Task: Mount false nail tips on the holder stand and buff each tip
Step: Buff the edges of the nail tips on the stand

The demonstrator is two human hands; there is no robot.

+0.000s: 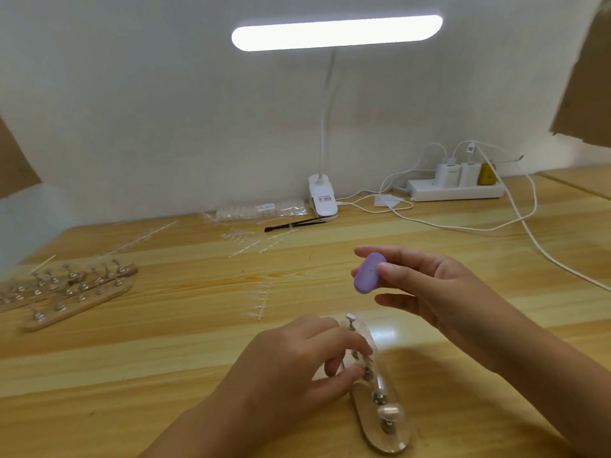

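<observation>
Right hand (439, 292) raised mid-scene, thumb and fingers clamped on the purple buffer (369, 273); buffer is clear of everything below. Left hand (297, 361) near, fingers curled, thumb and forefinger together on a middle post of the stand (368, 419). Can't tell if a tip sits between them. Stand lies on the table (165, 358), near centre, long axis running near-far. One tip (390, 412) mounted on a near post. Spare stands (76, 292) at left. Tweezers (297, 224), lamp (337, 33), power strip (456, 192) at far edge.
</observation>
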